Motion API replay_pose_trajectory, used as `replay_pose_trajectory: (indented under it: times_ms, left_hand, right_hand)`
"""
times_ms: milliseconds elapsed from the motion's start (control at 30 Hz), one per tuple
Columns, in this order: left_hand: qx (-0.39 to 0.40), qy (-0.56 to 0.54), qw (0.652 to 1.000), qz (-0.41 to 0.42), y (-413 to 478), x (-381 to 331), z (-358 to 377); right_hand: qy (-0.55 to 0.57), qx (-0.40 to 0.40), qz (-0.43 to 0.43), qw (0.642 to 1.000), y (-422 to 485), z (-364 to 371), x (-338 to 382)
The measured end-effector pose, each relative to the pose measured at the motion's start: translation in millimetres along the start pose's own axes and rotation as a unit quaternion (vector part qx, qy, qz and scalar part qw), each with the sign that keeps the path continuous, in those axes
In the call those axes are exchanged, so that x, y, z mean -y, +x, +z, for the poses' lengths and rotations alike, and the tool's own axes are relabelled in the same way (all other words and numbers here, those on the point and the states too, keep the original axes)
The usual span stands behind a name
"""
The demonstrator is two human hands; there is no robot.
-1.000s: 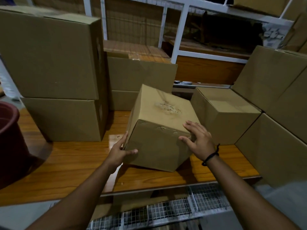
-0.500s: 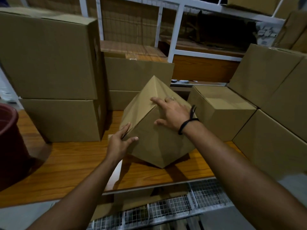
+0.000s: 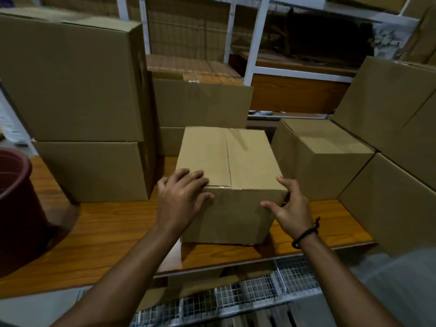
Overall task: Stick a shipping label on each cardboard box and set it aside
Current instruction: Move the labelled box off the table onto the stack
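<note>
Wood-grain desk [image 3: 106,232], dim storeroom, cartons all round. Cardboard box [image 3: 236,161] sits flat mid-desk, near the front edge, taped flap seam facing up. Left hand [image 3: 181,197] clamps its near-left top corner, fingers over the top, thumb on the front face. Right hand [image 3: 292,208] clamps the near-right corner, thumb on the front face, fingers wrapped round the side and mostly hidden. Hands apart, one per corner. Black wristband [image 3: 305,233] on the right wrist. Smaller carton [image 3: 325,156] just right of the box; can't tell if they touch. Two stacked cartons [image 3: 70,79] on the left, a tilted stack [image 3: 389,114] on the right cut off by the frame. Maroon bucket [image 3: 16,204] cut off at the left edge. White rack frame [image 3: 257,43] behind, contents too dark to make out. Wire mesh [image 3: 236,296] below the desk edge.
</note>
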State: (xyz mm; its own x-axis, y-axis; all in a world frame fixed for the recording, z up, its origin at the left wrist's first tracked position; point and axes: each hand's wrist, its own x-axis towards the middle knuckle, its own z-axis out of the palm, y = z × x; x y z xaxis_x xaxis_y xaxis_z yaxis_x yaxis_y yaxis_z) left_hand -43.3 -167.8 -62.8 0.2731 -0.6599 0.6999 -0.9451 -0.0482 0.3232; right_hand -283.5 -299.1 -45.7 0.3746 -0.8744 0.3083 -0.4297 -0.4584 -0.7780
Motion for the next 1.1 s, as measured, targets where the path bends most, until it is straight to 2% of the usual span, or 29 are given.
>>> replay_pose_trajectory:
  times_ms: [167,267,400,467,533,600,733,900,1100]
  left_hand:
    - [0.064,-0.062,0.996,-0.003,-2,10,5]
    - [0.066,-0.187,0.977,-0.079,10,15,-3]
    - [0.085,-0.358,0.895,-0.252,44,34,-8]
    - [0.150,-0.407,0.846,-0.310,63,37,-7]
    - [0.220,-0.411,0.822,-0.328,75,30,-5]
    - [0.238,-0.392,0.822,-0.338,82,21,0]
    - [0.223,-0.361,0.846,-0.324,78,-6,3]
    - [0.269,-0.362,0.855,-0.255,51,-87,33]
    - [0.301,-0.366,0.858,-0.196,52,-202,103]
  right_hand:
    - [0.019,-0.002,0.033,0.999,-10,5,-22]
    - [0.052,0.028,0.033,0.998,-8,-5,-24]
    - [0.149,0.058,0.091,0.983,19,-28,-12]
    - [0.122,0.076,0.128,0.981,39,-31,1]
    - [0.035,0.141,0.112,0.983,55,-27,11]
    - [-0.035,0.168,0.094,0.981,61,-24,12]
    - [-0.022,0.124,0.105,0.986,38,-57,4]
    - [-0.020,0.122,0.154,0.980,-1,-153,-37]
    - [-0.024,0.062,0.203,0.977,-6,-253,-107]
